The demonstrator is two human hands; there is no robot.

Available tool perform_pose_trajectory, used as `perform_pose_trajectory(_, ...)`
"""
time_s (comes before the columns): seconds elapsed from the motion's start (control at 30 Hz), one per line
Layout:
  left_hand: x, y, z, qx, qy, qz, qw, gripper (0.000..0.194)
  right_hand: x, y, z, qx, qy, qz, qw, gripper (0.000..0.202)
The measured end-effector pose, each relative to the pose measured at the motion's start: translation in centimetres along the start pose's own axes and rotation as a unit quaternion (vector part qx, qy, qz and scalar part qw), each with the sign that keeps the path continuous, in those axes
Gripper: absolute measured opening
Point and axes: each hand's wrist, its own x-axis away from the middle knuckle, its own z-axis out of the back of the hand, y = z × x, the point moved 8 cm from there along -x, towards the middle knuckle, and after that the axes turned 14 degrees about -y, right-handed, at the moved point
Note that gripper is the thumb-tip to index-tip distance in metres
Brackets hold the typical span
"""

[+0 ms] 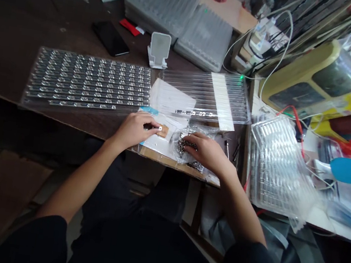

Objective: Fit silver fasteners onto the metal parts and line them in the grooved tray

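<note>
Two bare hands: the left hand [134, 130] and the right hand [208, 152] work side by side, apart, along the near edge of the dark surface [10, 45].
Left fingers: thumb and forefinger pinch a small metal part [159, 128]; the other fingers curl behind them, partly hidden.
Small metal part: between the left fingertips, its pale end pointing right, just over a tan piece [163, 133]; whether the two touch cannot be told.
Right fingers: bent downward into loose metal pieces [182, 145]; whether they pinch one cannot be told.
Clear bag [176, 152]: around those pieces, close to the near edge, right of the tan piece.
Handling: the small metal part is probably light, stiff and smooth, liable to slip or twist; a light two-fingertip hold on its long sides, clear of the pale end, should suit it. The bag looks soft and slippery, and would likely give if pulled.
Filled tray [27, 99]: left of the hands, near edge of the surface, with rows of dark and silvery parts [88, 76].
Sparser tray [196, 82]: beyond the right hand, with a short line of parts [193, 113] at its near edge and a pale strip [222, 103] across its right portion.
Farther back: a black phone [110, 38] and a white stand [160, 48], with stacked clear trays [204, 37] toward the far edge.
</note>
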Motion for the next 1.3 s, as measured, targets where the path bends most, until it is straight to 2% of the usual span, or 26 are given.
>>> perform_pose_trajectory(0.17, 0.2, 0.4, 0.0, 0.006, -0.004, -0.012, 1.000, 0.009, -0.2, 0.1, -0.7, -0.038, -0.001, 0.015, 0.999, 0.017)
perform_pose_trajectory(0.3, 0.9, -0.6, 1.9, 0.072, 0.104, 0.030, 0.992, 0.016, 0.0, 0.7, -0.4, -0.047, 0.008, -0.010, 0.999, 0.016)
perform_pose_trajectory(0.37, 1.1, -1.1, 2.4, 0.086, 0.132, 0.048, 0.986, 0.016, 0.1, 0.8, 0.0, -0.046, 0.017, -0.020, 0.999, 0.015)
perform_pose_trajectory(0.6, 0.9, -1.0, 2.3, 0.078, 0.129, 0.041, 0.988, 0.011, -0.2, -0.2, 1.7, -0.078, 0.079, -0.036, 0.993, 0.008)
perform_pose_trajectory(0.7, 0.8, -1.2, 2.2, 0.073, 0.124, 0.043, 0.989, 0.011, -1.4, -1.6, 2.0, -0.104, 0.086, 0.014, 0.991, 0.016)
perform_pose_trajectory(0.83, 0.8, -1.2, 2.2, 0.070, 0.120, 0.039, 0.990, 0.012, -3.3, -3.6, 2.1, -0.096, 0.092, 0.080, 0.988, 0.028)
perform_pose_trajectory(1.1, 0.7, -1.1, 2.2, 0.064, 0.118, 0.044, 0.990, 0.010, -5.5, -4.7, 1.5, -0.183, 0.116, 0.077, 0.973, 0.018)
perform_pose_trajectory(1.3, 0.7, -0.8, 2.3, 0.063, 0.119, 0.031, 0.990, 0.009, -6.3, -5.3, 1.0, -0.169, 0.125, 0.111, 0.971, 0.021)
